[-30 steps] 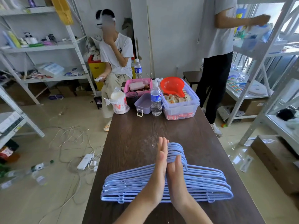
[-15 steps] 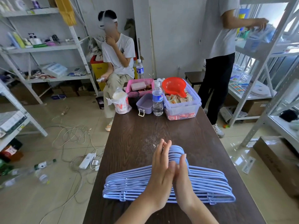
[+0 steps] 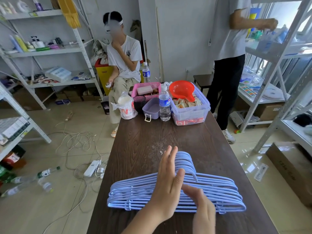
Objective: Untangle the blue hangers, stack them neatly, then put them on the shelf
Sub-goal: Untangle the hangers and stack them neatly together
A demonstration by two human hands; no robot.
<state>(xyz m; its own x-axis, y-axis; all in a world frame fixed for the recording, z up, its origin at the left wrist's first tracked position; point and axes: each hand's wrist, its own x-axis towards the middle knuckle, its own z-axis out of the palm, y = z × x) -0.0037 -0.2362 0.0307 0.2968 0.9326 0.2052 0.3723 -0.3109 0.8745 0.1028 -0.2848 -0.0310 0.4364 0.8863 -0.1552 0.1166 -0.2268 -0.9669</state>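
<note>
A stack of several light blue hangers [image 3: 135, 195] lies flat on the dark wooden table [image 3: 152, 137], hooks pointing away from me. My left hand [image 3: 167, 184] hovers flat over the middle of the stack, fingers stretched toward the hooks. My right hand [image 3: 202, 210] sits lower and nearer to me, fingers loosely apart over the right half of the stack. Neither hand grips a hanger. Metal shelves [image 3: 276, 53] stand at the right and more shelves [image 3: 50, 51] at the left.
At the table's far end stand a clear plastic box [image 3: 190, 114] with a red scoop, a water bottle [image 3: 164, 105], a purple tub, a pink basket and a white bag. One person sits behind the table, another stands at the right shelves. Cables and bottles lie on the floor at the left.
My hands were pressed together upright over the stack's middle; now they have come apart, the right hand drawn back toward me and the left tilted flatter.
</note>
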